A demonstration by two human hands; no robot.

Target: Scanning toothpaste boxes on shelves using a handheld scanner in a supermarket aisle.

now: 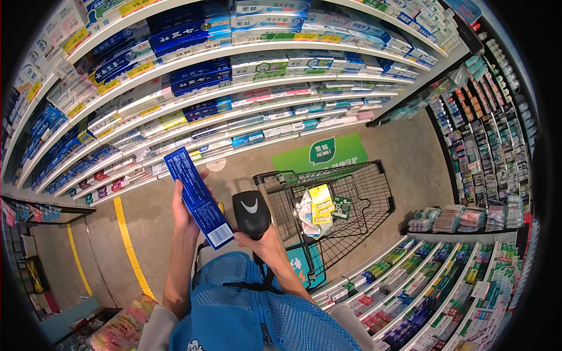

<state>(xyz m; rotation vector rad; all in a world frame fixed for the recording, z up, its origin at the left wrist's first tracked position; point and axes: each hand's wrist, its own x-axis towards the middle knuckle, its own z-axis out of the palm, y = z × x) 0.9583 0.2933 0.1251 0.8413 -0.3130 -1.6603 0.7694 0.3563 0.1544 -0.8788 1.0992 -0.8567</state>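
Observation:
My left hand (pixel 184 213) holds a long blue toothpaste box (pixel 193 188) with its printed side up and a barcode at the end near me. In my right hand (pixel 265 245) is a black handheld barcode scanner (pixel 251 215), its rounded head pointing away from my body. The thumb of my right hand is at the box's barcode end; whether it touches the box I cannot tell. A black wire shopping cart (pixel 369 215) stands to the right of the scanner, with a yellow packet (pixel 322 204), white packets and a dark green card in it.
A long white shelf (pixel 246 45) of toothpaste boxes curves across the front. More stocked shelves (pixel 404 289) stand at the lower right, and a rack of hanging goods (pixel 487 131) at the far right. Yellow floor tape (pixel 127 241) runs at the left, near a bulky pink and yellow bag (pixel 120 327).

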